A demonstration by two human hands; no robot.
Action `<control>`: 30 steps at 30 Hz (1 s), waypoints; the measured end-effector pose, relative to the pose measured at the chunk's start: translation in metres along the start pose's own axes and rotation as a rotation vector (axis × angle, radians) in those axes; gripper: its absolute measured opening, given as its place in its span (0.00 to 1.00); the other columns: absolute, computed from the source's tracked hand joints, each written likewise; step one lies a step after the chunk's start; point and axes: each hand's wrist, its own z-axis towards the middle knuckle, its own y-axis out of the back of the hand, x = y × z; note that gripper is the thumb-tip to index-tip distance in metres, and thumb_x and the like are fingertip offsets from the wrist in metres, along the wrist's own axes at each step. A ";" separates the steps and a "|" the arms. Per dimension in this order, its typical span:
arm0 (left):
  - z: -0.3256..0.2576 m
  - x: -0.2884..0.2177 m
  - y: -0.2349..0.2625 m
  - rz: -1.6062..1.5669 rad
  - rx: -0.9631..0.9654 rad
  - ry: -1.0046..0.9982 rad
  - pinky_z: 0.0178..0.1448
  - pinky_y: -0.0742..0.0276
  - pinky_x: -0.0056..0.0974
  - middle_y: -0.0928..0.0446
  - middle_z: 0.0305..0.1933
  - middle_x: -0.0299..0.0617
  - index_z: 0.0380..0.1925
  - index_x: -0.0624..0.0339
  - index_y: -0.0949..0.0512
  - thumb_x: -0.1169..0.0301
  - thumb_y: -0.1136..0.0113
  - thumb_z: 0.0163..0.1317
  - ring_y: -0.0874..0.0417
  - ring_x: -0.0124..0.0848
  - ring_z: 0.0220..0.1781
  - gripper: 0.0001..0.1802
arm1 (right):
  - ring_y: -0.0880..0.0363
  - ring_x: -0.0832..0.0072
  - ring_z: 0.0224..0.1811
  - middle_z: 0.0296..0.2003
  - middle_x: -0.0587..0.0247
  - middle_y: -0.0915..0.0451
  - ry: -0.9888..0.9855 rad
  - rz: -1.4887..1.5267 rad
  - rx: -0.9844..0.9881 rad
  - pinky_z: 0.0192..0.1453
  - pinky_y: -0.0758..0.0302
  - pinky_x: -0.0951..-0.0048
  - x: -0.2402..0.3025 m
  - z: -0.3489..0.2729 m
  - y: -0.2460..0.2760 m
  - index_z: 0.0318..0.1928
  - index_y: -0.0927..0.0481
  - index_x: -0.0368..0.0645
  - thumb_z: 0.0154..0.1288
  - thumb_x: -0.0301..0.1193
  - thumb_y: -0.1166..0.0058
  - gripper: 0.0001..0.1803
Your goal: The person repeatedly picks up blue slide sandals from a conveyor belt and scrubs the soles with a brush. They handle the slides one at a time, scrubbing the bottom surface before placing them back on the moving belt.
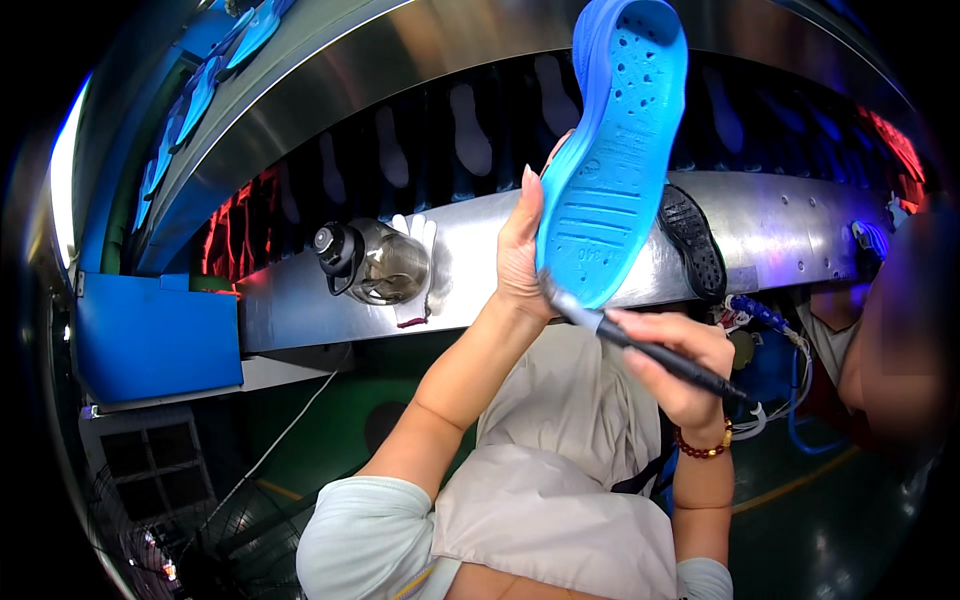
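Note:
My left hand [520, 240] grips a blue shoe sole [605, 190] by its left edge, thumb up along the side. The sole is tilted upright above the bench, its hollow inner face toward me, showing grooves and small holes. In my right hand [685, 365] is a brush [590, 318] with a black handle and a pale grey front part. Its blurred tip is at the sole's lower left edge, close to the heel of my left hand; whether it touches the sole I cannot tell.
On the metal bench [480, 265] are a dark-lidded clear bottle [385, 265], a white glove [425, 240] and a black sole [692, 245]. Behind runs a dark rack with several soles [470, 130]. Another person's arm [900, 340] is at right, near cables [765, 315]. A blue box [155, 330] stands left.

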 end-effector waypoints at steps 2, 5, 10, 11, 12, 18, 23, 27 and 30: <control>0.000 -0.004 0.004 -0.064 0.052 0.094 0.61 0.37 0.42 0.37 0.59 0.44 0.61 0.53 0.46 0.47 0.59 0.60 0.33 0.37 0.58 0.33 | 0.20 0.67 0.36 0.35 0.49 0.20 0.073 0.171 0.086 0.41 0.25 0.76 -0.002 0.005 0.013 0.35 0.22 0.32 0.44 0.18 0.43 0.13; 0.001 -0.004 0.001 -0.063 0.179 0.071 0.62 0.38 0.43 0.38 0.60 0.45 0.61 0.54 0.46 0.46 0.59 0.60 0.34 0.37 0.59 0.35 | 0.19 0.67 0.35 0.32 0.49 0.20 0.000 0.041 -0.118 0.40 0.24 0.75 -0.005 0.014 0.025 0.33 0.21 0.33 0.44 0.20 0.43 0.11; 0.003 -0.015 -0.001 -0.078 0.180 0.150 0.61 0.36 0.43 0.35 0.58 0.45 0.60 0.55 0.43 0.47 0.59 0.60 0.32 0.38 0.58 0.33 | 0.19 0.67 0.33 0.32 0.50 0.20 0.083 0.034 0.066 0.39 0.24 0.74 0.006 0.020 0.030 0.33 0.21 0.34 0.42 0.20 0.41 0.12; 0.005 -0.018 -0.003 -0.102 0.180 0.184 0.60 0.35 0.43 0.34 0.57 0.45 0.59 0.56 0.42 0.47 0.58 0.60 0.31 0.38 0.57 0.33 | 0.19 0.67 0.33 0.32 0.52 0.20 0.107 -0.021 0.080 0.37 0.24 0.75 0.003 0.019 0.028 0.33 0.21 0.35 0.43 0.22 0.41 0.12; 0.006 -0.020 -0.004 -0.125 0.179 0.219 0.59 0.34 0.43 0.33 0.56 0.45 0.58 0.56 0.40 0.47 0.58 0.60 0.30 0.38 0.56 0.32 | 0.19 0.67 0.32 0.32 0.53 0.19 0.130 -0.077 0.093 0.36 0.24 0.76 0.002 0.019 0.026 0.33 0.21 0.36 0.43 0.23 0.40 0.11; 0.012 -0.025 0.001 -0.118 0.202 0.459 0.53 0.28 0.38 0.28 0.49 0.45 0.53 0.61 0.34 0.52 0.56 0.62 0.24 0.33 0.48 0.27 | 0.19 0.67 0.32 0.33 0.56 0.19 0.186 0.021 0.291 0.37 0.23 0.75 0.016 0.014 0.033 0.33 0.20 0.40 0.43 0.21 0.40 0.12; 0.007 -0.019 -0.004 0.345 0.008 0.660 0.50 0.26 0.34 0.25 0.45 0.47 0.50 0.67 0.32 0.55 0.55 0.62 0.22 0.31 0.44 0.26 | 0.19 0.68 0.33 0.34 0.57 0.19 0.173 -0.223 0.490 0.30 0.25 0.78 0.008 0.016 0.042 0.33 0.20 0.40 0.44 0.23 0.40 0.11; 0.000 -0.022 -0.005 0.302 -0.011 0.772 0.51 0.27 0.34 0.26 0.46 0.48 0.52 0.69 0.34 0.56 0.56 0.63 0.23 0.31 0.45 0.27 | 0.19 0.68 0.35 0.35 0.57 0.20 0.119 -0.265 0.468 0.35 0.24 0.76 0.015 0.018 0.057 0.33 0.20 0.40 0.45 0.22 0.40 0.11; 0.003 -0.020 -0.007 0.620 0.019 0.874 0.51 0.27 0.33 0.27 0.47 0.48 0.52 0.69 0.34 0.57 0.55 0.63 0.23 0.31 0.45 0.26 | 0.20 0.70 0.38 0.35 0.62 0.19 0.020 -0.269 0.626 0.41 0.25 0.75 0.002 0.011 0.062 0.35 0.20 0.43 0.47 0.23 0.44 0.11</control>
